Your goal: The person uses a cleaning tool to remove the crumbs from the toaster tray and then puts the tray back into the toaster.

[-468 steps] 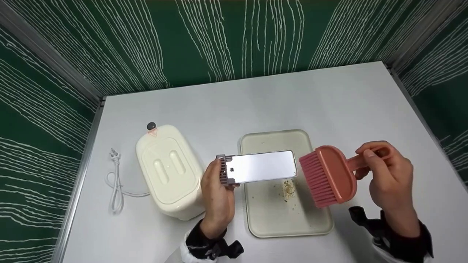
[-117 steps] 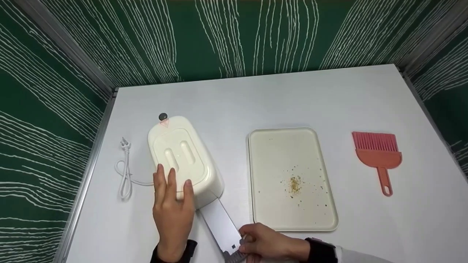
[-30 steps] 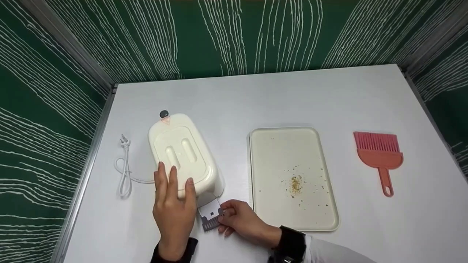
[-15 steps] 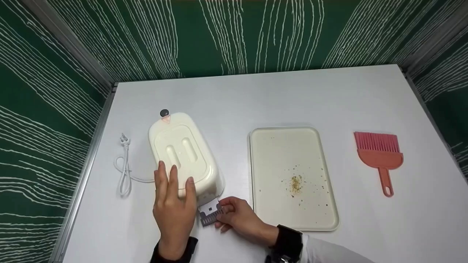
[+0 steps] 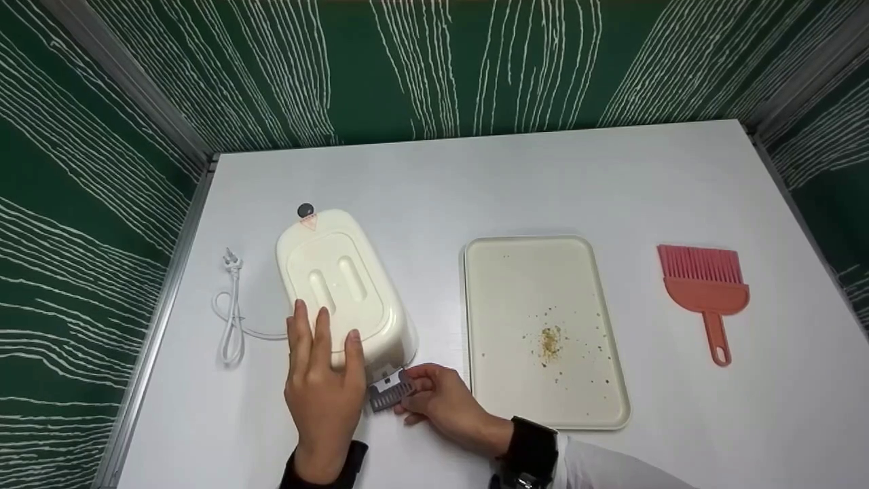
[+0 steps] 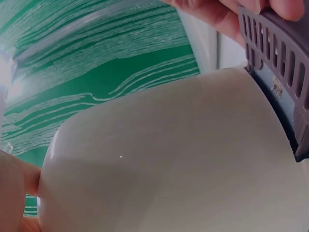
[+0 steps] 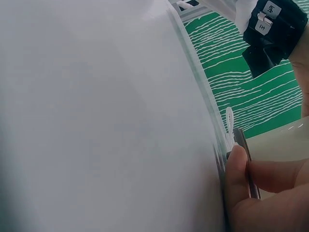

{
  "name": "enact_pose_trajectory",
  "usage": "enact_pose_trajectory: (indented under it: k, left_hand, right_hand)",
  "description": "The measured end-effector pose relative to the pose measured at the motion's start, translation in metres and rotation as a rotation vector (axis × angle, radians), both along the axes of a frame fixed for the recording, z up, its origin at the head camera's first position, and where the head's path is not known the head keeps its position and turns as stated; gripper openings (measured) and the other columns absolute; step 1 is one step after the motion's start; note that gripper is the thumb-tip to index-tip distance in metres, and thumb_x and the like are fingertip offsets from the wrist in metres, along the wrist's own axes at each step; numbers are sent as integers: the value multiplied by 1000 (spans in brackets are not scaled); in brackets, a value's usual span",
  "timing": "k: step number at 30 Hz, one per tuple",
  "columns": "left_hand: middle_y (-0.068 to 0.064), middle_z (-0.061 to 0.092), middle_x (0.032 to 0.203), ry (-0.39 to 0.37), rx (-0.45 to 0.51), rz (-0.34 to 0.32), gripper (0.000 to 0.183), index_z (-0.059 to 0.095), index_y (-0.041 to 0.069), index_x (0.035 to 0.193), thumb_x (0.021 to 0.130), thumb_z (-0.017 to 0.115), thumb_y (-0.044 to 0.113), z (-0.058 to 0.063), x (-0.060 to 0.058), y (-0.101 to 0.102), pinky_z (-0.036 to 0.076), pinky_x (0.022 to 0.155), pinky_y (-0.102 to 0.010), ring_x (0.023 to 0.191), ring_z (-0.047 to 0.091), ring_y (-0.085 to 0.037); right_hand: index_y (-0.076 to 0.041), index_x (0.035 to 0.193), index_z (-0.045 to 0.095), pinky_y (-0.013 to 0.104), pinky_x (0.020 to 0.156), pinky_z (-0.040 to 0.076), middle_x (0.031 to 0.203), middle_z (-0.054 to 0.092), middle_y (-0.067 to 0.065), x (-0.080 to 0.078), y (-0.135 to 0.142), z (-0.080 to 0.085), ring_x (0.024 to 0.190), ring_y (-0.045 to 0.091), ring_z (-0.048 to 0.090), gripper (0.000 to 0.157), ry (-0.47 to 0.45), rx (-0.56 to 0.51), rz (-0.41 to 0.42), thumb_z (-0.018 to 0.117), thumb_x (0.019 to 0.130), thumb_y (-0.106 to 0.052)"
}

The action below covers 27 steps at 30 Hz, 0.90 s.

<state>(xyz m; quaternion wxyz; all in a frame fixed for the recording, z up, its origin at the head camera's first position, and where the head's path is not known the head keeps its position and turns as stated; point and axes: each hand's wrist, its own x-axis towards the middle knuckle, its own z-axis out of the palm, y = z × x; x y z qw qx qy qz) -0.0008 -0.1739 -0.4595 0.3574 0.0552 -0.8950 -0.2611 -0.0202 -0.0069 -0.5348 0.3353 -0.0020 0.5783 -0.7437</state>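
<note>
A cream toaster (image 5: 380, 272) with a lid over its top stands on the left half of the table. My left hand (image 5: 322, 394) rests on its near end, fingers extended over the lid. At the base of that end, my right hand (image 5: 448, 411) pinches the grey slotted end of a crumb tray (image 5: 392, 396) between thumb and fingers. Most of the crumb tray is inside the toaster, hidden; a short strip of its metal plate shows. In the left wrist view, a few crumbs lie on the plate behind the crumb tray's grille (image 6: 275, 43), close to the toaster wall (image 6: 159, 154).
Right of the toaster lies a pale rectangular tray (image 5: 523, 285) with a small heap of crumbs (image 5: 549, 343) and scattered bits. A red brush (image 5: 706, 295) lies farther right. The toaster's white cord and plug (image 5: 233, 305) lie at the left.
Earlier my left hand held the crumb tray over the pale tray, and my right the brush. The brush now lies on the table. My right hand has slid the crumb tray farther into the toaster.
</note>
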Motion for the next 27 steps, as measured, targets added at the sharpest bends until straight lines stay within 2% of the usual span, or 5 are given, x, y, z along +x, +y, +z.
enact_pose_trajectory:
  k: [13, 27]
  left_hand:
    - [-29, 47, 154, -1, 1, 2, 48, 65, -10, 133, 98, 69, 23, 0, 0, 0, 48, 102, -66, 140, 45, -53]
    - [-29, 47, 155, 5, 8, -4, 47, 64, -10, 133, 98, 70, 22, -1, 0, -1, 49, 100, -66, 138, 46, -55]
  right_hand:
    - [14, 123, 54, 30, 67, 63, 98, 75, 18, -1, -1, -3, 83, 22, 76, 33, -15, 8, -27, 65, 92, 15]
    - [10, 114, 54, 32, 64, 63, 87, 73, 17, -2, -3, -3, 80, 25, 77, 20, -26, 20, -53, 62, 96, 13]
